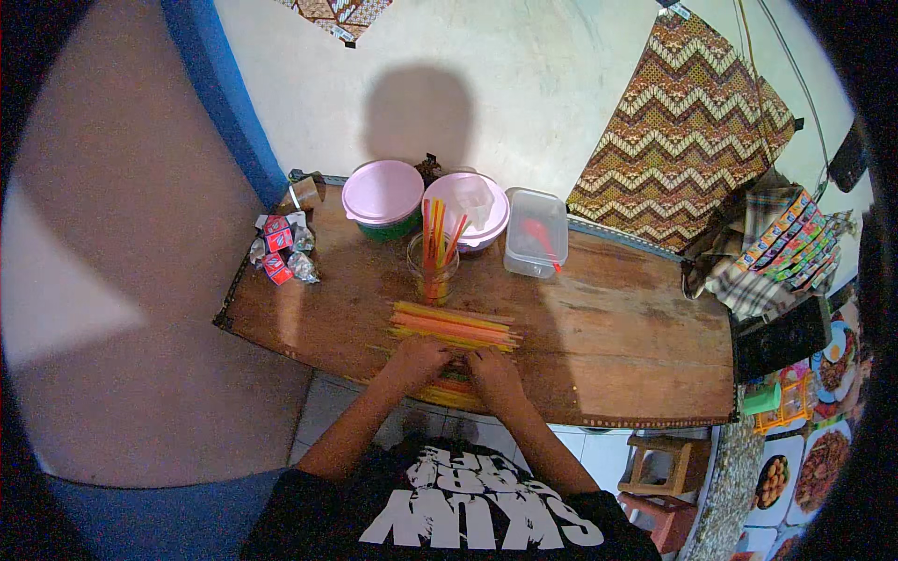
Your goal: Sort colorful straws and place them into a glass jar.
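Observation:
On the wooden table lies a pile of yellow and orange drinking straws, roughly side by side. My left hand rests at the near edge of this pile with its fingers bent inward. Close by on the right, my right hand is curled in the same way, its fingertips at the straws. More yellow and red straws lie beneath and in front of my wrists, near the table edge. Whether my fingers grip any straw is hidden by the hands. Beyond the pile, a clear jar holds several upright straws.
Behind the jar stand two tubs with pink lids and a clear plastic box with a red spoon. Red packets and crumpled wrappers lie at the left. A brown cup lies near the back left corner. Stools stand right of me.

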Tool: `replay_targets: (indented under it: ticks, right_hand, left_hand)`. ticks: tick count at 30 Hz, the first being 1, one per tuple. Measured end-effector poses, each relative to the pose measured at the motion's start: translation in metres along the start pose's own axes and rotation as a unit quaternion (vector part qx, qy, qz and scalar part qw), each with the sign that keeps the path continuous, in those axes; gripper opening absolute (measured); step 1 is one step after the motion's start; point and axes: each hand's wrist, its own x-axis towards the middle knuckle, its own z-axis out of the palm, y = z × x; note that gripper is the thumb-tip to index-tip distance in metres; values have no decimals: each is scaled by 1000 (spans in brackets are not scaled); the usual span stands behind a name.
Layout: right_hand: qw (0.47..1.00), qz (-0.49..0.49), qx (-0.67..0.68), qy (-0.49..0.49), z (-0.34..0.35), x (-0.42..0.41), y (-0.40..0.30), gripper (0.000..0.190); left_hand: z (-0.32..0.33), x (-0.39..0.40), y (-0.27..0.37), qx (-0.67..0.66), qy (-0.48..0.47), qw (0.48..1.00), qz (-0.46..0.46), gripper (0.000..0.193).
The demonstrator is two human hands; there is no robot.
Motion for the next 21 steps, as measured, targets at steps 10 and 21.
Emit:
replay_targets:
  ticks: [10, 21]
  right_hand:
    - [997, 35, 22, -60, -18, 7, 2, 21]
    - [997, -74, 11, 11, -87, 35, 6, 23]
  left_hand:
    - [-13, -1, -3, -156, 18, 987, -28, 24]
    - [-9, 7, -15, -315, 111, 942, -23, 24]
